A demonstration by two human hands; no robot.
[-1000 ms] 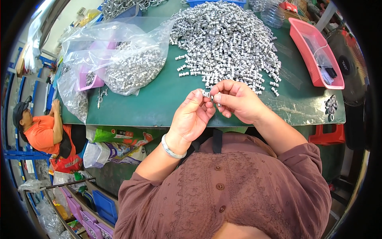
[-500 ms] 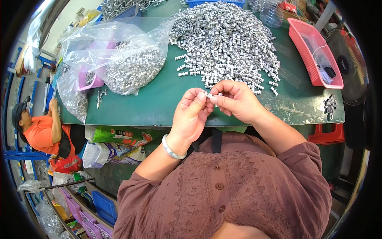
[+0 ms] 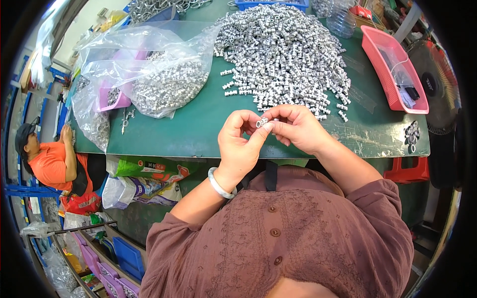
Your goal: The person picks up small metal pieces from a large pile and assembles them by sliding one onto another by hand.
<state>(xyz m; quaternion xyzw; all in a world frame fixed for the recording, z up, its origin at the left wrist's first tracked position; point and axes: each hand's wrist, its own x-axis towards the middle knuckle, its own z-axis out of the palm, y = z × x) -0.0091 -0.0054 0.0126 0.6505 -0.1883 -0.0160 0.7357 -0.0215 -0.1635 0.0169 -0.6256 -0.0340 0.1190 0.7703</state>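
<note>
Just above the table's near edge, my left hand (image 3: 240, 144) and my right hand (image 3: 299, 130) meet fingertip to fingertip. Between them is a small silvery metal fitting (image 3: 261, 122) with a ring-shaped end. My left thumb presses against its near side, and the bent left fingers curl behind. Thumb and forefinger of my right hand pinch the other end, partly hiding it. Beyond my hands rises a big heap of similar short, ribbed metal fittings (image 3: 290, 57), with a few strays along its near edge.
On the green table (image 3: 184, 136) lies a clear plastic bag of metal parts (image 3: 169, 87), beside a purple scoop (image 3: 112, 97). At right are a pink basket (image 3: 392, 69), several black rings (image 3: 412, 135) and a fan (image 3: 437, 84). A person in orange (image 3: 52, 164) works at far left.
My left hand has shifted slightly, its thumb now reaching further toward my right hand. The fitting is turned so its ring end shows more clearly.
</note>
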